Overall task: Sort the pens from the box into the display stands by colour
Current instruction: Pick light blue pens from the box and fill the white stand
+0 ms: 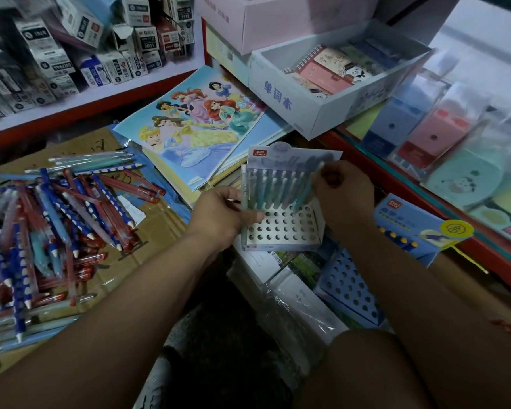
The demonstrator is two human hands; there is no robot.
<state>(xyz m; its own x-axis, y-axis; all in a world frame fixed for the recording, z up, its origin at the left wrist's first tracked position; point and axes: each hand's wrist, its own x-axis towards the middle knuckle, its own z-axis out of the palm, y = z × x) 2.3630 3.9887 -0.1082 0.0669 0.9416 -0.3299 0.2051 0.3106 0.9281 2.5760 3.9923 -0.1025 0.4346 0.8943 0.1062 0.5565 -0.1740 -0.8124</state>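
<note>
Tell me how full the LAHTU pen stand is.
Partly full: the display stand holds pens in its back rows; front holes are empty.

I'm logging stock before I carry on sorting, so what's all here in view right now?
loose pens: many, blue, red, teal, heaped at left
display stand: one, white, centre
standing pens: one row, pastel, stand's back holes
pale pen: one, greyish, stand's left edge
teal pen: one, tilted over the stand
blue stand: one, lower right
picture books: stack, light blue, beyond the stand
notebook box: one, white, upper right
small cartons: many, white, upper-left shelf
left hand: grips pale pen
right hand: pinches teal pen
</note>
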